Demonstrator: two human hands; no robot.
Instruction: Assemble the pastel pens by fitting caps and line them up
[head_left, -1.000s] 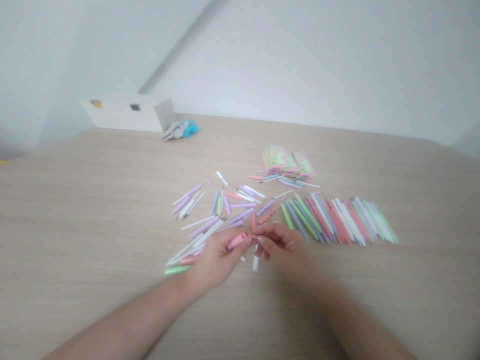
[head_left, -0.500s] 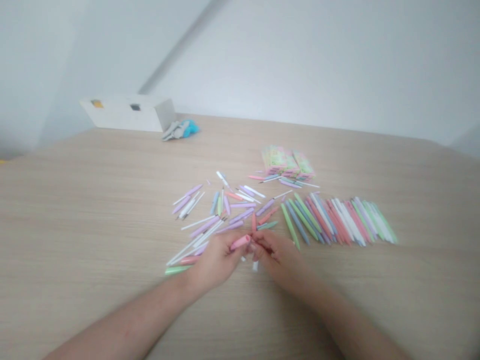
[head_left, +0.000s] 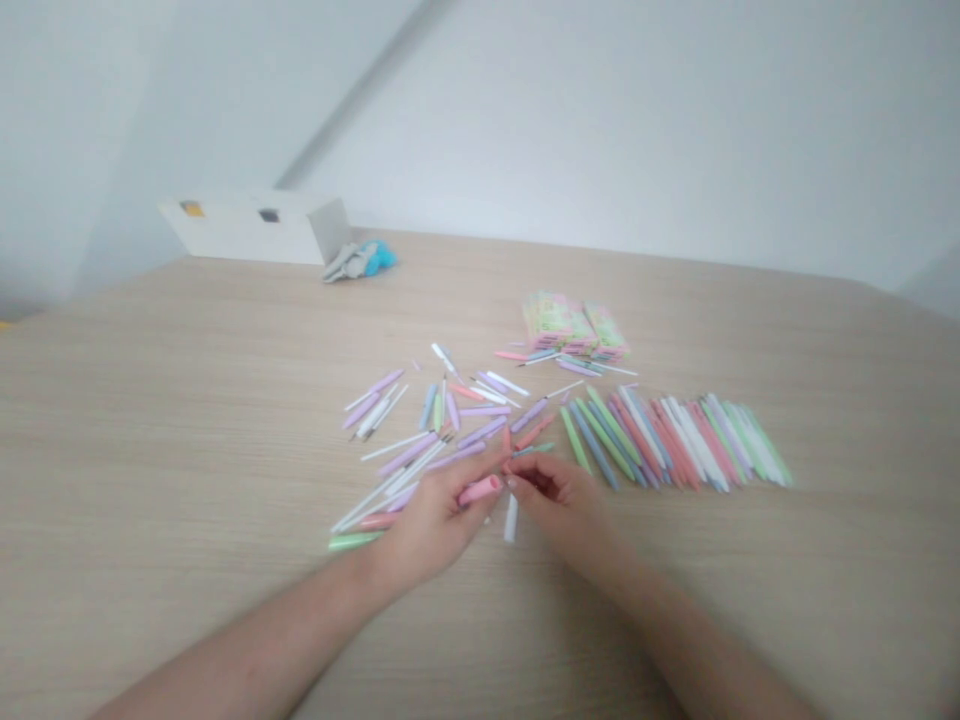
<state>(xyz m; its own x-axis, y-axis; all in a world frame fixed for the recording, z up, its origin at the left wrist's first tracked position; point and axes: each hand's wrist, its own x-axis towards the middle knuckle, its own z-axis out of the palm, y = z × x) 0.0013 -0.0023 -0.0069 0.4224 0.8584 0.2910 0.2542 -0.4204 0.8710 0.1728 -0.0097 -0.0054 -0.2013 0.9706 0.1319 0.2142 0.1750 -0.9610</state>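
My left hand [head_left: 435, 518] is closed around a pink pen barrel [head_left: 478, 489], a hollow tube whose open end faces right. My right hand [head_left: 562, 503] is closed in a pinch close to the left fingertips; whatever is between its fingers is too small and blurred to name. A red pen piece [head_left: 507, 440] shows just beyond the meeting fingertips, and I cannot tell whether it is held. Below the fingers a white pen piece [head_left: 511, 522] lies on the table. Loose pen parts surround the hands, among them a purple barrel [head_left: 484, 432] and white refills [head_left: 386, 490].
To the right lies a row of pastel pens [head_left: 675, 440] in green, blue, red, white and purple. Behind are stacked pink-and-green packets [head_left: 574, 322]. A white box [head_left: 251, 232] stands at the back left, with a grey and blue glove-like bundle [head_left: 361, 261] beside it.
My right hand has shifted slightly right and away from the left fingers, and more of the white piece below is uncovered. The left hand still holds the pink barrel.
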